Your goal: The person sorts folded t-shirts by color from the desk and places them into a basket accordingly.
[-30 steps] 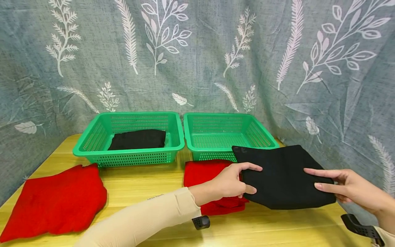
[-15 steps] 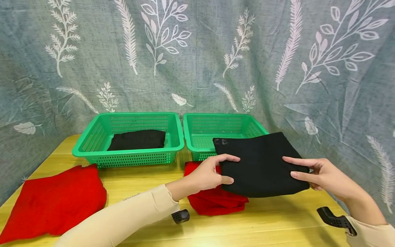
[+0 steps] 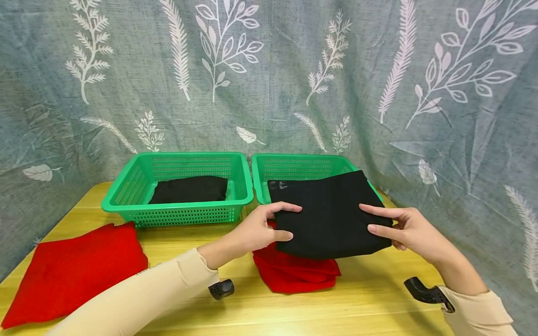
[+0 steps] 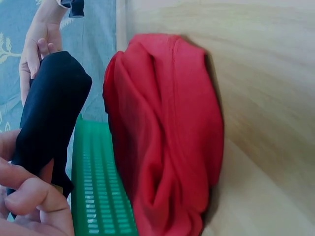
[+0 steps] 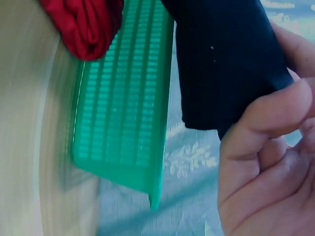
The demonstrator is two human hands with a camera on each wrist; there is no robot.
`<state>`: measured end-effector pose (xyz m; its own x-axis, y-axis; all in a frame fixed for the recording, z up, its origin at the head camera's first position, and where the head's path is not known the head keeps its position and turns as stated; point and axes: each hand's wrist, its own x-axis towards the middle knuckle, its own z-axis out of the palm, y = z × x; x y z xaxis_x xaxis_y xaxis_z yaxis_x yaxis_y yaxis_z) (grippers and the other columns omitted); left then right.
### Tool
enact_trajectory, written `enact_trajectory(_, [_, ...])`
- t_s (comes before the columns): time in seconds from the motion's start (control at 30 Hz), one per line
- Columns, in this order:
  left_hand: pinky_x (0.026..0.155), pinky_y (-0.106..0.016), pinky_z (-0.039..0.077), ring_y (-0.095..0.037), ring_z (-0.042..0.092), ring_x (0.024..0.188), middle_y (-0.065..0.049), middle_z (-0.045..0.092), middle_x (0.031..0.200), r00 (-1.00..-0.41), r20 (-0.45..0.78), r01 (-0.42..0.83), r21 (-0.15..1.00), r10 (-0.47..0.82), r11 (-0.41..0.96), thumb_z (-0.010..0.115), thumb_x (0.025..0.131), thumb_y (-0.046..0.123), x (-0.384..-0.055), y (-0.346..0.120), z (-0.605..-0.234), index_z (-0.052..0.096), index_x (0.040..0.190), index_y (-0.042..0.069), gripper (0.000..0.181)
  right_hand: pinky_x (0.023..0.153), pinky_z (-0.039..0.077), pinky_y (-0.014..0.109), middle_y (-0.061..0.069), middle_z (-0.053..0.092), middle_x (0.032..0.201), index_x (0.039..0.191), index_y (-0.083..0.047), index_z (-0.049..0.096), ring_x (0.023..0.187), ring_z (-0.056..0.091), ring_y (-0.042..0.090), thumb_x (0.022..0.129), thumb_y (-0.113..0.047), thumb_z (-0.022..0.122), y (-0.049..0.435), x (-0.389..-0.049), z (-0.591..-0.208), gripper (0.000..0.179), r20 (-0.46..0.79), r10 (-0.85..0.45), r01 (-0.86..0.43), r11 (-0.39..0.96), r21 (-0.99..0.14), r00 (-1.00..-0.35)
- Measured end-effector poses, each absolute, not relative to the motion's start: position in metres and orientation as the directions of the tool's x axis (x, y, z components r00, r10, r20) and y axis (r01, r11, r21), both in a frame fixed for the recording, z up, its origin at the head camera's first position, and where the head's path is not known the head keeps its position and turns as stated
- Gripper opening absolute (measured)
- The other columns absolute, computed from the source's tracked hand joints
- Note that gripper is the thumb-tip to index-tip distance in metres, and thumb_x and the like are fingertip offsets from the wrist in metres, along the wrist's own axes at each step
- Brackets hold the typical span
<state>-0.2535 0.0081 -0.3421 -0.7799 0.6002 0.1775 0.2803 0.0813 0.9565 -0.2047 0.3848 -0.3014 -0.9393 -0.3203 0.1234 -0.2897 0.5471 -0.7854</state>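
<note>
A folded black cloth (image 3: pixel 328 217) with faint pale marks at its far left corner is held up off the table between both hands. My left hand (image 3: pixel 258 228) pinches its left edge, thumb and forefinger on top. On the opposite edge my right hand (image 3: pixel 409 231) grips it the same way; the right wrist view shows the thumb pressed along the black cloth (image 5: pixel 231 64). Partly hidden beneath is a crumpled red cloth (image 3: pixel 296 273), seen whole-length in the left wrist view as a folded red bundle (image 4: pixel 167 123). The cloth overlaps the front of the right green basket (image 3: pixel 302 161).
The left green basket (image 3: pixel 176 207) has another folded black cloth (image 3: pixel 189 190) inside. A second red cloth (image 3: pixel 81 270) lies spread at the table's left. Behind the wooden table (image 3: pixel 336 312) hangs a grey-green curtain (image 3: pixel 269 84) with white leaf prints.
Both hands have carried the black cloth leftward and slightly up and away, from the table's right side to over the red cloth and the right basket's front. The baskets and red cloths stay put.
</note>
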Motion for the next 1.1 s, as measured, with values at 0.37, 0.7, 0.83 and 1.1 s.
enact_trajectory(0.37, [0.091,-0.033,0.063,-0.021,0.073,0.118,-0.012,0.074,0.135,-0.805,0.186,0.277,0.958,0.564,0.079,0.077,0.096,0.001,-0.255,-0.027,-0.335,0.068,0.145,0.019,0.053,0.041,0.024,0.035,-0.014,0.026,0.053,0.154,-0.017,0.061,0.047,0.015,0.023,0.102,-0.019,0.076,0.351,-0.216,-0.301,0.055,0.158,-0.321,-0.316,0.535,-0.783,-0.934])
enact_trajectory(0.7, [0.085,-0.031,0.063,-0.022,0.072,0.114,-0.011,0.076,0.130,-0.823,0.207,0.313,0.943,0.529,0.116,0.078,0.097,0.005,-0.259,-0.056,-0.330,0.068,0.145,0.021,0.053,0.043,0.021,0.031,-0.012,0.016,0.057,0.153,-0.020,0.062,0.051,0.011,0.024,0.101,-0.022,0.078,0.319,-0.223,-0.299,0.054,0.158,-0.331,-0.311,0.483,-0.818,-0.930])
enact_trajectory(0.83, [0.078,-0.027,0.061,-0.017,0.073,0.107,-0.013,0.076,0.130,-0.823,0.213,0.318,0.941,0.527,0.116,0.078,0.097,0.004,-0.260,-0.067,-0.328,0.067,0.146,0.020,0.053,0.043,0.020,0.032,-0.008,0.015,0.058,0.153,-0.021,0.063,0.050,0.011,0.024,0.101,-0.023,0.078,0.309,-0.227,-0.299,0.054,0.163,-0.343,-0.319,0.471,-0.822,-0.925])
enact_trajectory(1.1, [0.058,-0.026,0.045,-0.015,0.069,0.087,-0.013,0.076,0.128,-0.830,0.222,0.341,0.928,0.512,0.150,0.078,0.097,0.006,-0.261,-0.086,-0.323,0.066,0.147,0.021,0.053,0.043,0.023,0.030,-0.009,0.019,0.055,0.151,-0.032,0.064,0.049,0.015,0.022,0.099,-0.031,0.080,0.291,-0.233,-0.299,0.054,0.141,-0.329,-0.294,0.481,-0.826,-0.934])
